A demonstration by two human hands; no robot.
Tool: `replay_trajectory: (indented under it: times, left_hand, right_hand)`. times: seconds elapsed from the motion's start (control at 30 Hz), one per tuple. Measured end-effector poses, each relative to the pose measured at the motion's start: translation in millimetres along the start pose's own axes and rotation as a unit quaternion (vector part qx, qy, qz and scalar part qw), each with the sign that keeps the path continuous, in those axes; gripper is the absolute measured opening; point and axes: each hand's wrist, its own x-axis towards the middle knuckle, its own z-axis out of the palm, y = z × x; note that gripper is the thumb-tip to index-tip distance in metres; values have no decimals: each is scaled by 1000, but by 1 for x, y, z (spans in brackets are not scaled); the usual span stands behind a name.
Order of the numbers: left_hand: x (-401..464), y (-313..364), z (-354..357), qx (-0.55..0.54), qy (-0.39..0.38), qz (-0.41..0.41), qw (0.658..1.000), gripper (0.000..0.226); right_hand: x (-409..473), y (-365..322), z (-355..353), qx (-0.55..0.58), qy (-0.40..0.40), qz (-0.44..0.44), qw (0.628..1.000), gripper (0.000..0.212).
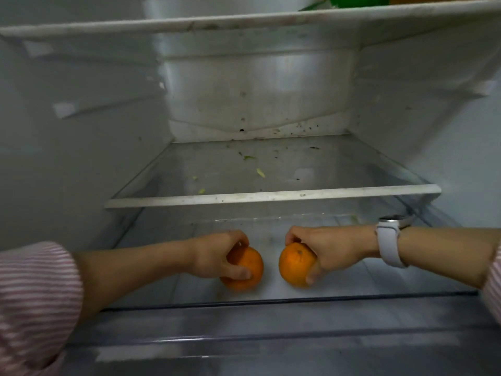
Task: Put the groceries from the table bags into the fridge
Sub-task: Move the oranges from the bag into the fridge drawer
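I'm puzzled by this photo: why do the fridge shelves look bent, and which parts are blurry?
Head view: the wide-angle lens bows the upper shelf and walls; the striped sleeve and drawer front are smeared; both oranges, left and right, are fairly sharp; light is dim and grey.

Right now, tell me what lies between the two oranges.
Nothing: the head view shows only bare drawer floor between the left orange and the right orange, each held by a hand.

A: State of the two oranges?

B: Left orange (245, 268) and right orange (295, 264): round, bright, whole. Both sit near each other, apart, in the clear crisper drawer (271, 299) of the fridge (81, 158), each gripped.
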Motion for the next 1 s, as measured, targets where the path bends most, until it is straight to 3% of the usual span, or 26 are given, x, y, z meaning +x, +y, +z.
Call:
replay_trajectory:
  times: [0.2,0.27,0.4,0.47,0.53,0.6,0.7,0.8,0.87,1.0]
  left_hand:
    - [-3,9,-15,86,-47,-18,995,69]
    - [-7,19,-27,107,-70,-35,991,72]
    - [-32,37,-59,100,-88,-56,990,54]
    - [-49,39,-71,59,-14,-45,997,46]
    - [-67,41,-77,50,128,-43,990,42]
    - [-86,45,-74,100,288,-71,950,43]
    - [-119,53,-56,179,466,-130,857,43]
    - [-149,59,-21,147,562,-149,800,41]
    - [-173,60,13,133,611,-131,770,41]
    - [-226,67,96,91,647,-127,746,44]
  right_hand:
    - [-4,-14,-16,-91,-79,27,992,85]
    - [-12,-27,-30,-125,-103,33,986,79]
    - [-34,-51,-58,-112,-96,18,989,51]
    - [-45,-62,-67,-90,-50,2,995,40]
    - [-56,-73,-75,-87,29,-26,996,33]
    - [-66,-83,-78,-91,134,-48,986,33]
    - [-74,-100,-65,-89,309,-70,944,35]
    - [-81,-121,-32,-53,453,-128,881,34]
    - [-92,-135,-1,31,515,-195,834,31]
    - [-118,-161,77,143,608,-283,728,35]
